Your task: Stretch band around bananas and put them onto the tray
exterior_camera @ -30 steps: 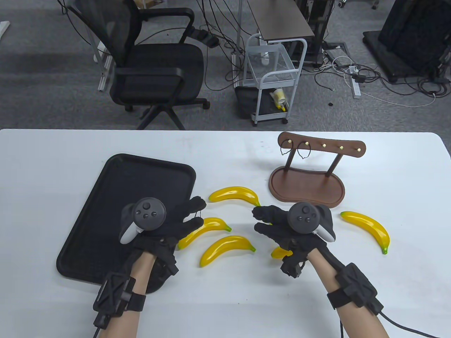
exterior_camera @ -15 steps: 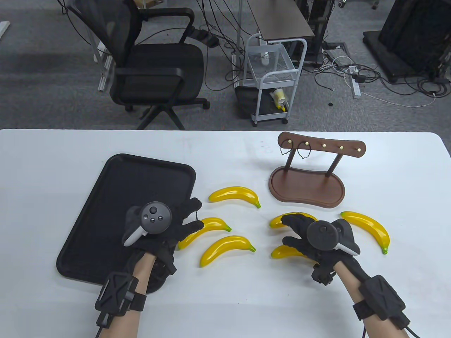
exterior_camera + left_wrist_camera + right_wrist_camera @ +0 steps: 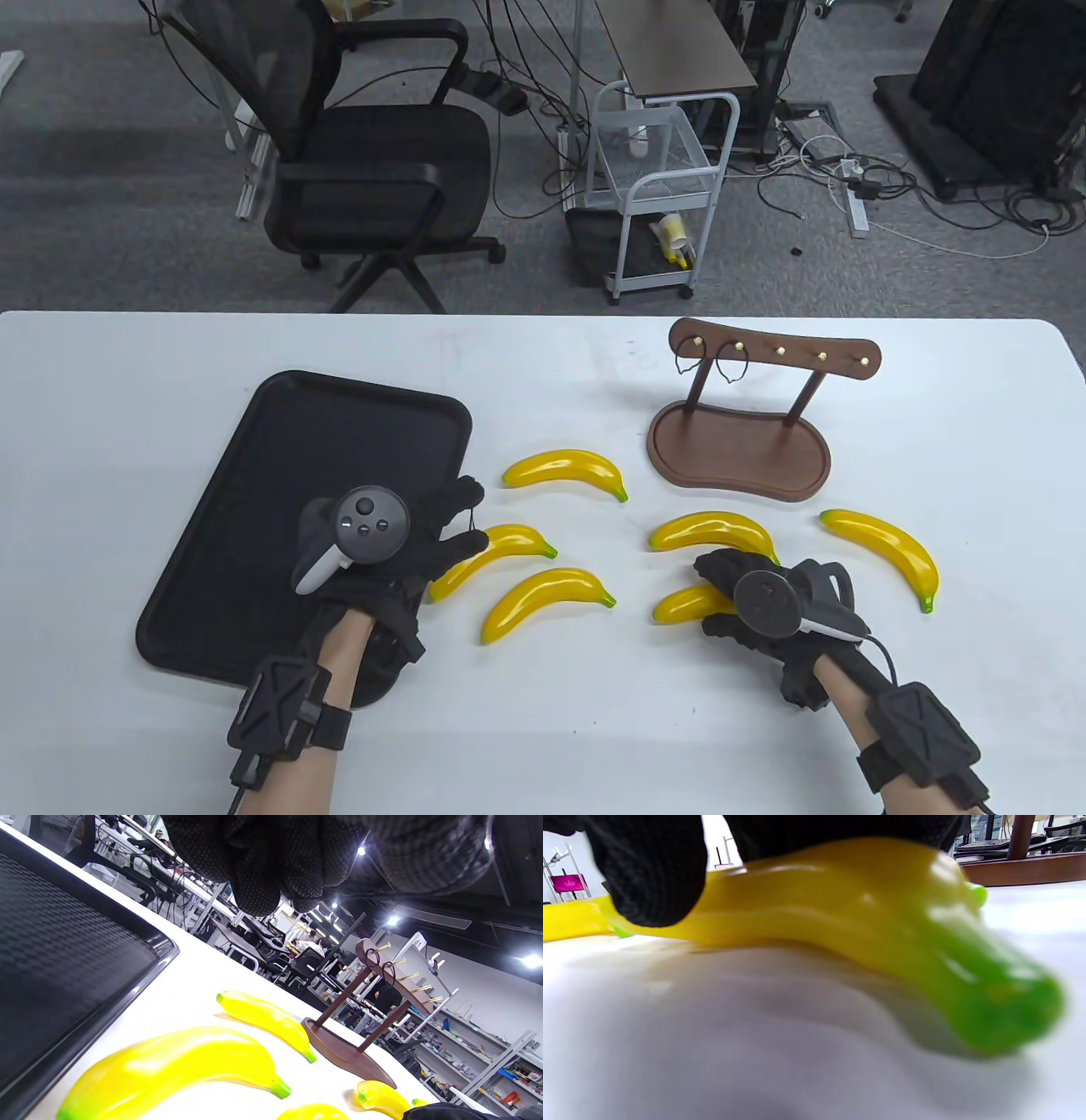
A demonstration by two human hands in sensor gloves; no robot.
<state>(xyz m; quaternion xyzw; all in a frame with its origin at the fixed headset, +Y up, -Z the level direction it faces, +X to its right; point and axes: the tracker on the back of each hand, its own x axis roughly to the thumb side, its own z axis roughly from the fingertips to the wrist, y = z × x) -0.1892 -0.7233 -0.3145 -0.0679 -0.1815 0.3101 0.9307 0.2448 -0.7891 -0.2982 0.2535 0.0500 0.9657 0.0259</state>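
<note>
Six yellow bananas are lying on the white table (image 3: 127, 407), all toward its near middle, between the black tray (image 3: 339, 424) on the left and the wooden hook stand (image 3: 738, 450) on the right. The right hand (image 3: 747, 594) is curling its fingers over the nearest right banana (image 3: 683, 603); in the right wrist view the gloved fingers (image 3: 653, 870) are pressing on top of that banana (image 3: 840, 921) with the thumb at its side, gripping it against the table. Just beyond it another banana (image 3: 713, 531) is lying free, and a third (image 3: 887, 552) is resting further right, near the stand's base. The left hand (image 3: 399, 543) is hovering over the tray's right edge, pinching a thin black band (image 3: 477, 509) between thumb and forefinger. Its fingertips are sitting over the stem end of a banana (image 3: 496, 552) just beside the tray; whether they are touching it is unclear. One more banana (image 3: 543, 603) is lying nearer the front edge, and another (image 3: 564, 469) farther back. Two more bands (image 3: 704, 363) are hanging from the stand's pegs.
</note>
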